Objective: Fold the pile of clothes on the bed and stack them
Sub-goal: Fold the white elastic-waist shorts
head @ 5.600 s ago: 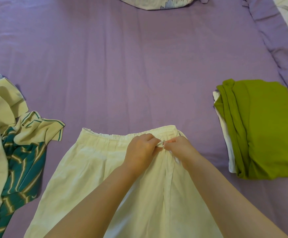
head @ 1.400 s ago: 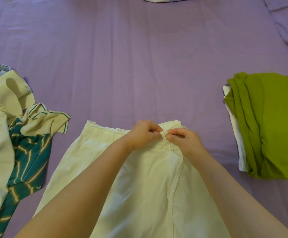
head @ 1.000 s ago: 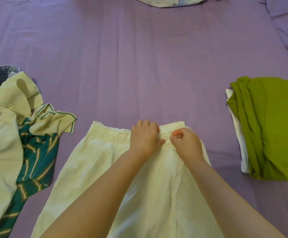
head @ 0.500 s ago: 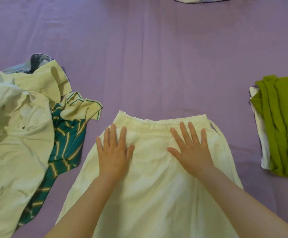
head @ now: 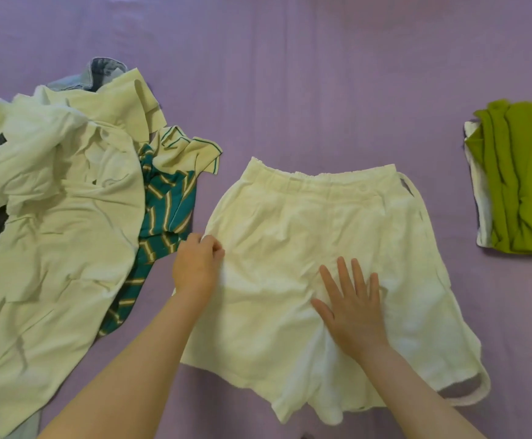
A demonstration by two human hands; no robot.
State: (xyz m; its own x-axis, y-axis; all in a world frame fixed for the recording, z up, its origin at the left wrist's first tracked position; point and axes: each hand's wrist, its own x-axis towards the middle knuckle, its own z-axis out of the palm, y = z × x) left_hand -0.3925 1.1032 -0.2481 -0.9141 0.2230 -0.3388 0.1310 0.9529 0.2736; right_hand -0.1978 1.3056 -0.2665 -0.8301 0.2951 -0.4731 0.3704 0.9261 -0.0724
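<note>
The bed [head: 290,74] is covered in purple; a pile [head: 52,217] is heaped at its left, shorts [head: 305,248] are spread flat mid-bed (waistband far), and a green stack [head: 521,182] is set at the right. The shorts' left edge is pinched by the left hand [head: 196,267]; the right hand [head: 351,308] is pressed flat, fingers [head: 343,274] straight.

Left hand [head: 197,267] is curling its fingers, knuckles up, pinching a fabric edge; bare forearm is running back toward the lower left. Right hand [head: 351,307] is lying flat, palm down, fingers straight and slightly spread, forearm angling off lower right.
</note>
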